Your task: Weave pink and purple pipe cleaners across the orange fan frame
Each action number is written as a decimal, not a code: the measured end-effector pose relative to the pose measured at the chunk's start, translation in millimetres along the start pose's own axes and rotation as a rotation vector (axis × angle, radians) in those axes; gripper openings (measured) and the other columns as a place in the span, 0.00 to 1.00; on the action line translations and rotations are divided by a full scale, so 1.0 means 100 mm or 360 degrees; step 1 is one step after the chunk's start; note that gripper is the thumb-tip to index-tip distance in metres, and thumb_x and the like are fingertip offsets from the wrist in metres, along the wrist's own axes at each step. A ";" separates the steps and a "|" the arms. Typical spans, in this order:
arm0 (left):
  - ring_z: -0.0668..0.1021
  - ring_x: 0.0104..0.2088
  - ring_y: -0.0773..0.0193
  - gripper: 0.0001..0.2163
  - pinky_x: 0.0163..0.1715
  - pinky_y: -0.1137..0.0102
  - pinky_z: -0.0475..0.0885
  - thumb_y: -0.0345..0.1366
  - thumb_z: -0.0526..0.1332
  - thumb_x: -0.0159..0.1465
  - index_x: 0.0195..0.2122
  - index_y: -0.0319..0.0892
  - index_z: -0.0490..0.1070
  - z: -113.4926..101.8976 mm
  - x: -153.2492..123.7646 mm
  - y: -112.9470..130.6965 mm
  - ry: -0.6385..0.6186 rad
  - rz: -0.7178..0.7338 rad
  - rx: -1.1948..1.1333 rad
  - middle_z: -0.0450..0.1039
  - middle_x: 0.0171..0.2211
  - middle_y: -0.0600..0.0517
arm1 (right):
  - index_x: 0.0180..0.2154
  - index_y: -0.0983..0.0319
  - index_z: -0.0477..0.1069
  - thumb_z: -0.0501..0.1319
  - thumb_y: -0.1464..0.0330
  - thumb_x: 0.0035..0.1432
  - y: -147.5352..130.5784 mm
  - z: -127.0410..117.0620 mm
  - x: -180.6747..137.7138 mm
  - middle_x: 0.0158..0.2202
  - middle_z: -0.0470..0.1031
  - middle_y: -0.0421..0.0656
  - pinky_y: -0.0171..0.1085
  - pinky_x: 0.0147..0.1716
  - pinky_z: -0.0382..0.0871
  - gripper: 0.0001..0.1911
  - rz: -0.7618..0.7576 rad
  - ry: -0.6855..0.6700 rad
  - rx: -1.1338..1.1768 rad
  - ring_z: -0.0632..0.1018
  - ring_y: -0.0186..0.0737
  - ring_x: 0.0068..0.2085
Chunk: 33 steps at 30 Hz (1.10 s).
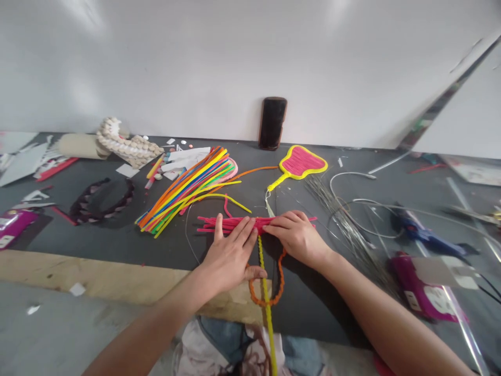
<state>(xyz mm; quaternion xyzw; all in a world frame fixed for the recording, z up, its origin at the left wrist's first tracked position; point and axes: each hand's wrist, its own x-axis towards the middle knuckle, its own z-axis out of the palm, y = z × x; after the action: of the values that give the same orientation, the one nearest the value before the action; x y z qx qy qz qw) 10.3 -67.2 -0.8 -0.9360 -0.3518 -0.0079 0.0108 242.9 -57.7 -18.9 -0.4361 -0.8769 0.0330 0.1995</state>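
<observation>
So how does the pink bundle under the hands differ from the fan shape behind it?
The pink bundle is touched by the left hand and right hand; the fan shape lies untouched. The pink bundle's ends stick out loose; the fan shape's pink is edged in yellow. The pink bundle is narrow; the fan shape is broad, with a handle. Both show pink.

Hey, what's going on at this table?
A person is working with fuzzy craft stems. The spread left hand lies over a row of bright pink fuzzy stems, and the bent fingers of the right hand touch the same row. A yellow twisted fuzzy stem runs down from it, crossed by a curved orange twisted fuzzy stem. Beyond lie a multicoloured bundle of fuzzy stems and a pink, yellow-edged fan shape with a handle.
</observation>
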 end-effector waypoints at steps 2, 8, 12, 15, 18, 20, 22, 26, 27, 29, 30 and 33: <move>0.59 0.67 0.47 0.41 0.64 0.37 0.29 0.65 0.40 0.64 0.63 0.35 0.63 0.00 0.02 -0.01 -0.0010 0.0019 -0.0019 0.57 0.66 0.36 | 0.49 0.57 0.75 0.54 0.72 0.66 -0.05 -0.04 0.00 0.48 0.79 0.43 0.43 0.47 0.64 0.15 0.0058 0.0018 -0.0029 0.74 0.41 0.46; 0.57 0.68 0.45 0.42 0.64 0.38 0.31 0.66 0.45 0.62 0.64 0.34 0.61 0.02 0.03 -0.01 -0.0054 0.0033 -0.0039 0.58 0.66 0.35 | 0.60 0.64 0.65 0.54 0.62 0.68 -0.45 -0.10 0.07 0.64 0.64 0.51 0.58 0.64 0.49 0.23 0.0118 -0.0203 -0.0313 0.61 0.52 0.66; 0.56 0.68 0.42 0.44 0.63 0.36 0.34 0.67 0.49 0.60 0.66 0.35 0.57 0.04 0.03 -0.02 -0.0067 0.0009 -0.0033 0.55 0.66 0.33 | 0.65 0.70 0.56 0.53 0.53 0.65 -0.54 0.03 0.08 0.68 0.55 0.55 0.59 0.65 0.49 0.36 0.0211 -0.0434 -0.0262 0.56 0.54 0.68; 0.55 0.68 0.40 0.43 0.62 0.34 0.36 0.65 0.49 0.61 0.66 0.34 0.56 0.07 0.02 -0.03 -0.0082 -0.0006 -0.0037 0.53 0.67 0.31 | 0.66 0.71 0.54 0.53 0.49 0.64 -0.50 0.07 0.04 0.69 0.52 0.56 0.59 0.66 0.48 0.40 0.0270 -0.0470 -0.0263 0.54 0.55 0.69; 0.52 0.69 0.38 0.45 0.62 0.35 0.36 0.67 0.48 0.60 0.67 0.33 0.55 0.12 -0.01 -0.04 -0.0101 -0.0002 -0.0073 0.49 0.68 0.29 | 0.66 0.72 0.53 0.50 0.47 0.64 -0.46 0.04 -0.01 0.69 0.51 0.56 0.61 0.65 0.48 0.42 0.0290 -0.0509 -0.0234 0.53 0.55 0.69; 0.50 0.69 0.38 0.46 0.63 0.36 0.35 0.68 0.47 0.60 0.67 0.33 0.54 0.13 -0.02 -0.05 -0.0119 0.0006 -0.0113 0.47 0.68 0.29 | 0.66 0.72 0.53 0.49 0.46 0.64 -0.44 0.00 -0.03 0.69 0.52 0.57 0.62 0.65 0.48 0.42 0.0276 -0.0534 -0.0209 0.53 0.55 0.69; 0.47 0.70 0.38 0.48 0.63 0.36 0.36 0.69 0.46 0.59 0.68 0.33 0.52 0.12 -0.02 -0.05 -0.0169 0.0010 -0.0171 0.44 0.69 0.29 | 0.66 0.72 0.54 0.49 0.46 0.64 -0.43 -0.02 -0.04 0.68 0.52 0.57 0.63 0.65 0.48 0.42 0.0247 -0.0549 -0.0191 0.54 0.55 0.69; 0.43 0.70 0.37 0.50 0.63 0.36 0.39 0.70 0.45 0.58 0.69 0.32 0.48 0.04 -0.01 -0.04 -0.0370 -0.0027 -0.0274 0.39 0.69 0.28 | 0.66 0.71 0.54 0.51 0.46 0.63 -0.41 0.01 -0.06 0.68 0.53 0.56 0.62 0.65 0.48 0.43 0.0222 -0.0537 -0.0196 0.53 0.55 0.69; 0.42 0.70 0.37 0.49 0.64 0.37 0.39 0.70 0.45 0.58 0.69 0.32 0.48 0.02 -0.01 -0.04 -0.0409 -0.0036 -0.0290 0.38 0.69 0.28 | 0.66 0.71 0.54 0.51 0.46 0.63 -0.41 0.02 -0.07 0.68 0.52 0.56 0.61 0.65 0.48 0.43 0.0225 -0.0525 -0.0200 0.53 0.55 0.69; 0.41 0.70 0.38 0.48 0.64 0.40 0.40 0.68 0.45 0.60 0.69 0.32 0.47 -0.01 -0.02 -0.07 -0.0440 -0.0028 -0.0320 0.37 0.69 0.29 | 0.66 0.71 0.55 0.51 0.46 0.63 -0.41 0.05 -0.07 0.69 0.52 0.56 0.59 0.65 0.49 0.42 0.0235 -0.0492 -0.0202 0.53 0.54 0.69; 0.41 0.70 0.40 0.47 0.65 0.41 0.40 0.67 0.45 0.61 0.69 0.32 0.46 -0.02 -0.03 -0.09 -0.0437 -0.0010 -0.0341 0.36 0.70 0.30 | 0.66 0.70 0.55 0.50 0.46 0.63 -0.41 0.07 -0.08 0.69 0.52 0.56 0.59 0.65 0.49 0.42 0.0240 -0.0474 -0.0201 0.53 0.54 0.69; 0.45 0.71 0.48 0.38 0.66 0.49 0.45 0.60 0.42 0.68 0.70 0.36 0.45 -0.07 -0.03 -0.20 -0.0363 0.0038 -0.0443 0.41 0.70 0.36 | 0.66 0.71 0.55 0.49 0.47 0.65 -0.42 0.09 -0.09 0.68 0.52 0.56 0.60 0.65 0.48 0.41 0.0249 -0.0426 -0.0187 0.53 0.54 0.69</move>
<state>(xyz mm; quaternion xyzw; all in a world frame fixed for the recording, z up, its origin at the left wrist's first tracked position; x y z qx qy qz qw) -5.2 -54.0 6.9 -0.9273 -0.3352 0.0499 -0.1588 212.6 -89.3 -20.3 -0.5056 -0.8594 0.0549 0.0521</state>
